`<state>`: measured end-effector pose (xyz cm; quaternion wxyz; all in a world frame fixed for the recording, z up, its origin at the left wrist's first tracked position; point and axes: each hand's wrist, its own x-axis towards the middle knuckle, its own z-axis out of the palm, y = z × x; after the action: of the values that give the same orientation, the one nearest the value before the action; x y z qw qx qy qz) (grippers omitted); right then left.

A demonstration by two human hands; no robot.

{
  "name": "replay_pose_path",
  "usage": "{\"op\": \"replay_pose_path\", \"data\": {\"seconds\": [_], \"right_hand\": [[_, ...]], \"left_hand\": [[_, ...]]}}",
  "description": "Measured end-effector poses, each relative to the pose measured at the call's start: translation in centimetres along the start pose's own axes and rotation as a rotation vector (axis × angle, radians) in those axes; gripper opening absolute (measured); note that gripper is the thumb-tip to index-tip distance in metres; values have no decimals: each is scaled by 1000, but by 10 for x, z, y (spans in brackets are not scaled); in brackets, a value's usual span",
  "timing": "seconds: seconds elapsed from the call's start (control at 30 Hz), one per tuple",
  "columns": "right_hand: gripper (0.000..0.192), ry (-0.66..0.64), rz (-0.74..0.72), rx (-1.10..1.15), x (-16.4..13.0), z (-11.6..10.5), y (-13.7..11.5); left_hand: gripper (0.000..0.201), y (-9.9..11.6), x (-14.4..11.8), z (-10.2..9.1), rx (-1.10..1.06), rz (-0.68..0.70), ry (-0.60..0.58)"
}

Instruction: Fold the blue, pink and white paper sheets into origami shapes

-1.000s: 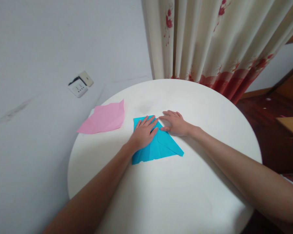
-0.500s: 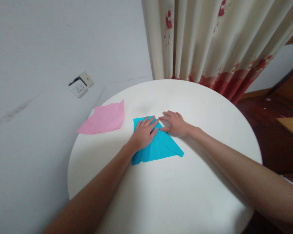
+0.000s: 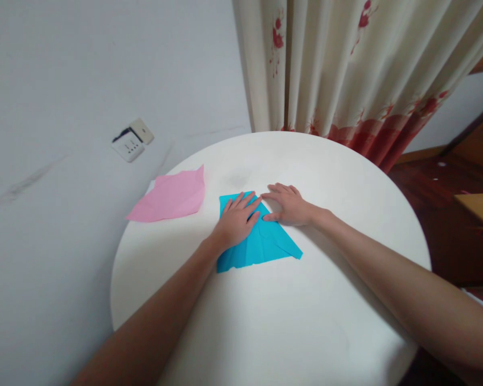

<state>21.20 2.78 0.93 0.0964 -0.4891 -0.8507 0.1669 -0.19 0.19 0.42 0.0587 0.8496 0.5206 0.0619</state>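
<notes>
- The round white surface (image 3: 290, 321) carries 2 sheets of paper and stands close to a grey wall (image 3: 64, 80) and a flowered curtain (image 3: 346, 64).
- The pink paper (image 3: 171, 195) lies flat near the surface's left edge, well apart from both hands, as if set aside.
- The blue paper (image 3: 261, 244) lies flat near the middle of the surface, already folded so its far end narrows to a point under the hands.
- The left hand (image 3: 237, 220) lies palm down on the blue paper's left flap, fingers spread; its grip is flat and open, pinning the sheet so it cannot slide.
- The right hand (image 3: 290, 205) rests palm down at the paper's right sloping edge, fingers together and grip open, seemingly pressing the crease.
- The 2 hands' fingertips nearly meet at the paper's tip.
</notes>
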Motion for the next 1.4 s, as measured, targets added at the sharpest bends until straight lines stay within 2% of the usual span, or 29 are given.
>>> {"op": "replay_pose_path", "data": {"seconds": [0.17,0.57,0.77,1.4], "right_hand": [[65,15,1,-41,0,2,-2],[56,22,7,-62,1,4,0],[56,28,2,-63,1,4,-1],[57,23,7,-58,1,2,-1]], "left_hand": [[53,-2,0,1,-9,14,-4],[62,0,-2,-1,18,23,-34],[55,-1,-1,1,8,12,-22],[54,-1,0,1,2,17,-4]]}}
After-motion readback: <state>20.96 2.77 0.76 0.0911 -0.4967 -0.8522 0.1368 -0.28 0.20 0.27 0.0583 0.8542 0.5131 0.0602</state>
